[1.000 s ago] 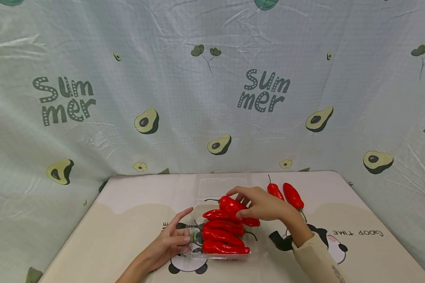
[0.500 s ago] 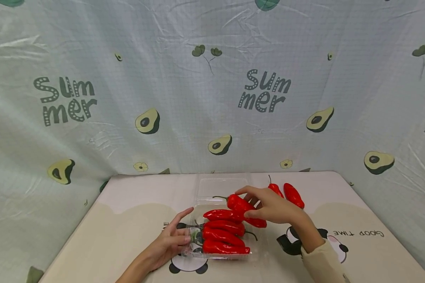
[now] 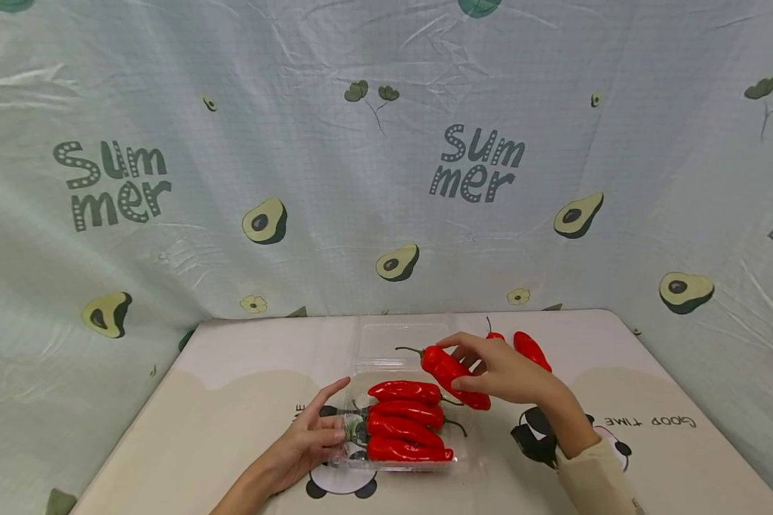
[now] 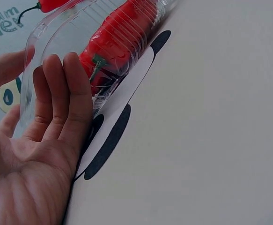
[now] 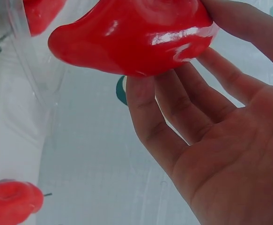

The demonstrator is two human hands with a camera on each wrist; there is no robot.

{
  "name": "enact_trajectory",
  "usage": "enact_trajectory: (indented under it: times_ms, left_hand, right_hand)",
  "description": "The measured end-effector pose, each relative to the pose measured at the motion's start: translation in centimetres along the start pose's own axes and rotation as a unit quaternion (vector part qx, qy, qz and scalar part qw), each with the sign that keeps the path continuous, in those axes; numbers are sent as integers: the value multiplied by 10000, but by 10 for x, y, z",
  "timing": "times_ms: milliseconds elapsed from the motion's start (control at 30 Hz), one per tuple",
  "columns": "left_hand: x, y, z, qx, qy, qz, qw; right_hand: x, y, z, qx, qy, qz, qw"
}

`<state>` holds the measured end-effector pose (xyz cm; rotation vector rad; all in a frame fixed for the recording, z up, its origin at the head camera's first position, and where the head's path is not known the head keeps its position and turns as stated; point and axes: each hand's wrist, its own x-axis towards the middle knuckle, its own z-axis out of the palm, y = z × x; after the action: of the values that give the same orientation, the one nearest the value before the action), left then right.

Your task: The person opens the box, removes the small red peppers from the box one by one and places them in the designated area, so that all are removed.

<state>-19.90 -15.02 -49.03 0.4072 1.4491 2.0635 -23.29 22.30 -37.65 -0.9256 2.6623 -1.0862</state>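
My right hand [image 3: 505,370] pinches a red chili pepper [image 3: 443,368] between thumb and fingertips, above the back right part of a clear plastic clamshell box [image 3: 404,468]. The pepper's thin green stem points left. Several red peppers [image 3: 404,429] lie in a row inside the box. At the box's left side rests my left hand [image 3: 301,443]; in the left wrist view its nearly straight fingers [image 4: 59,93] touch the clear wall. The right wrist view shows the held pepper [image 5: 136,40] up close, fingers beneath it.
The box's clear lid [image 3: 399,342] lies folded back behind it. Two loose peppers are at the back right, one of them [image 3: 532,350] partly hidden by my right hand. A printed tabletop [image 3: 245,400] runs back to a patterned hanging sheet [image 3: 328,179].
My right hand has lifted the pepper off the others and moved it slightly right and up. A pepper in the box with its stem is now uncovered. My left hand stays put.
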Motion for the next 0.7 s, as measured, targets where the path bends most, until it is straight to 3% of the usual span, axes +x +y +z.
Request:
enact_trajectory:
  times_ms: [200, 400, 700]
  left_hand:
    - [0, -1, 0, 39, 50, -23, 10000]
    - [1, 0, 0, 85, 51, -11, 10000]
    - [1, 1, 3, 97, 197, -169, 9996]
  right_hand:
    - [-5, 4, -9, 26, 140, 23, 9999]
    - [-10, 5, -17, 221, 307, 335, 9987]
    - [-15, 11, -26, 159, 378, 305, 9987]
